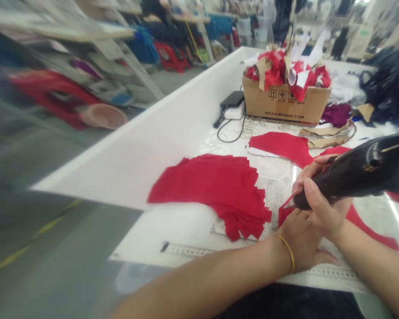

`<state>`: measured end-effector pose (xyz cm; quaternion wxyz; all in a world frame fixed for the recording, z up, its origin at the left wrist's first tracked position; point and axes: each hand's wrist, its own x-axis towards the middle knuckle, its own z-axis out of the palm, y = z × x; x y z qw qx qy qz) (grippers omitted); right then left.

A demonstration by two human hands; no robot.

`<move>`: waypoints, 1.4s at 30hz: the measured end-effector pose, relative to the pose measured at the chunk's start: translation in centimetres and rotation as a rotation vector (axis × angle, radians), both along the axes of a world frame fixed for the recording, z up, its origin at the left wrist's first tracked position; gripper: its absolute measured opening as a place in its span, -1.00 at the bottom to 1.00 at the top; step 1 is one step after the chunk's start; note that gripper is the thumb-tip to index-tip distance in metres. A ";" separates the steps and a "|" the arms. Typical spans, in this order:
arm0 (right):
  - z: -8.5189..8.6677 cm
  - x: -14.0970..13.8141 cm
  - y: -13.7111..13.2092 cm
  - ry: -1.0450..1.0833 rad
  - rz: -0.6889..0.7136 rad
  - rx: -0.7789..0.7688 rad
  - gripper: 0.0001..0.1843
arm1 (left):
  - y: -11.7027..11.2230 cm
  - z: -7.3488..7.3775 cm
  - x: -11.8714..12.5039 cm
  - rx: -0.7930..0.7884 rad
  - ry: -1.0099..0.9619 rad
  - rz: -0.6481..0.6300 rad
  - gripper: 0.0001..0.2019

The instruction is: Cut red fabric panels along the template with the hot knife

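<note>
My right hand (326, 208) is wrapped around a thick black handheld tool (362, 168). The tool's narrow end points down and left at a red fabric piece (365, 226); a thin tip seems to show there, though blur hides its exact kind. My left hand (301, 237), with a yellow bangle at the wrist, lies palm down on the table beside and partly under the right hand. Its thumb is stretched out to the right, and its fingertips press near the fabric's edge, partly hidden. Left of both hands lies a fanned stack of red fabric pieces (209, 181).
A cardboard box (286, 104) heaped with red and white scraps stands at the back. Beside it sit a black-and-white device (233, 104) with a cable and brown paper strips (332, 135). A white side board (159, 133) borders the table's left; dark cloth (390, 84) is piled right.
</note>
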<state>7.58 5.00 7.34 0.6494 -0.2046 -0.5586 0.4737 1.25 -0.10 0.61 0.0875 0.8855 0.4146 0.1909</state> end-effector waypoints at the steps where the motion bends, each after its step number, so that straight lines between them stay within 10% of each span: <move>1: 0.0 0.0 -0.1 0.004 0.004 -0.003 -0.62 | -0.1 0.0 0.1 0.000 -0.008 -0.001 0.03; 42: -0.7 1.0 0.1 -0.159 0.007 0.064 -0.69 | -0.7 0.1 1.2 -0.224 -0.208 0.054 0.06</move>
